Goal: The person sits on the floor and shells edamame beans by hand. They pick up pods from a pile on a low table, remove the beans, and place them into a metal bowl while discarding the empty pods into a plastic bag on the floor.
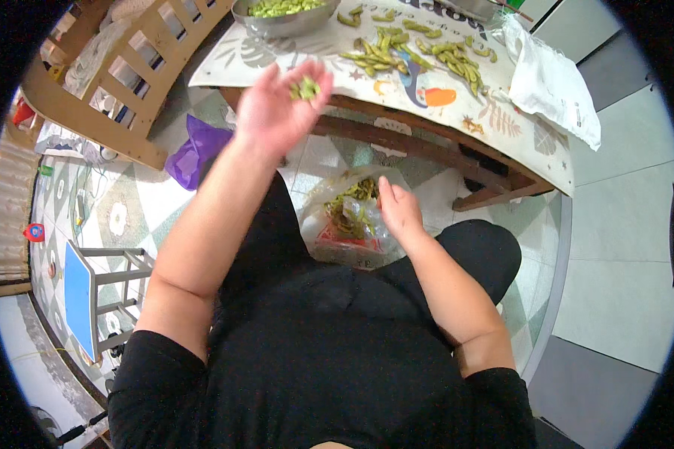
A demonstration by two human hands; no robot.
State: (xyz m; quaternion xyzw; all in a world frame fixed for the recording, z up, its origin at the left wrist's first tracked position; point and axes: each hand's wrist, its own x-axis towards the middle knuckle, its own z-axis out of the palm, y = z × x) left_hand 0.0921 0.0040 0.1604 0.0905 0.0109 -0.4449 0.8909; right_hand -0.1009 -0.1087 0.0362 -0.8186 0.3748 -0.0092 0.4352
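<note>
My left hand (284, 108) is held palm up at the table's front edge, its fingers cupped around several shelled green soybeans (304, 90). Lower down, my right hand (401, 212) is over the right side of a clear plastic bag (337, 182), a finger stretched out; no object shows in it. Inside the bag lie green and brownish empty pods (344, 215). Unshelled soybean pods (460, 63) are spread in loose heaps on the table (532, 153). Near the far left corner of the table stands a metal bowl (281, 26) of shelled green soybeans (281, 7).
A white plastic bag (550, 82) hangs over the table's right edge. A purple bag (195, 153) lies on the floor beside a wooden railed bed frame (101, 131). At the left stands a blue-topped stool (80, 299). The table's wooden legs flank the bag on the right.
</note>
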